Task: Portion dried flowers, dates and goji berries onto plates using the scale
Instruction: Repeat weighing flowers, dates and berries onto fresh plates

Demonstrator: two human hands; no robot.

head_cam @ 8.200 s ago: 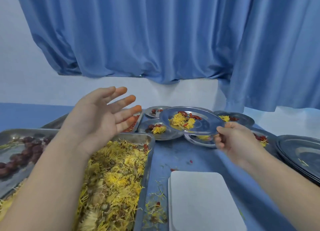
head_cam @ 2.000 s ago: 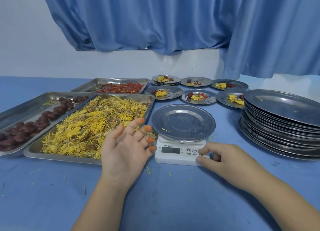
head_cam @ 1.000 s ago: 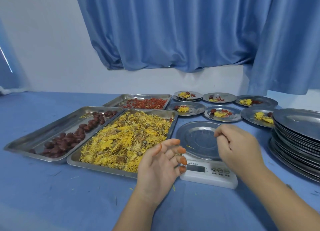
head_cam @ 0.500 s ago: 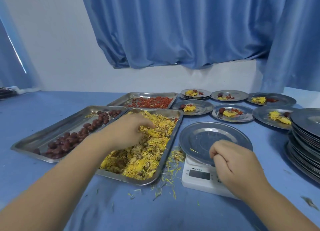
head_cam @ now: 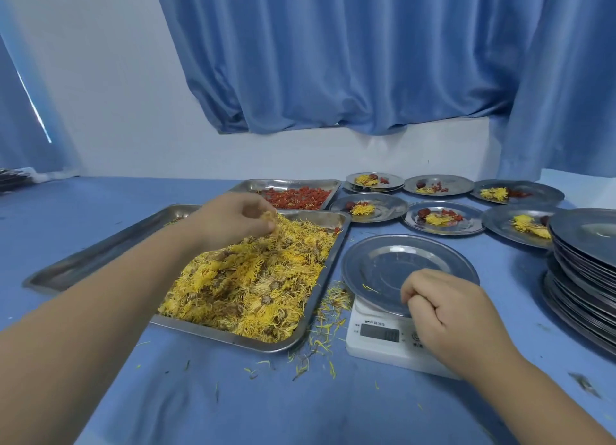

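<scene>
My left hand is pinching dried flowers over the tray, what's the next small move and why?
Probably carry the left hand across and drop its pinch of dried flowers onto the plate on the scale. That plate holds only a stray petal, and the right hand sits curled at its near edge, leaving the middle free.

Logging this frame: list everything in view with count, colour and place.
Rectangular steel tray of dried flowers: one, yellow, centre-left.
Rectangular steel tray of goji berries: one, red, behind it.
Third steel tray: one, silver, far left.
Digital scale: one, white, front right.
Empty round steel plate: one, silver, on scale.
Portioned steel plates: six, silver, back right.
Stack of empty plates: one, silver, right edge.
Loose petals: many, yellow, between tray and scale.
Tablecloth: one, blue, underneath.
Left hand: one, pinching flowers over tray.
Right hand: one, fingers curled, at scale.
</scene>
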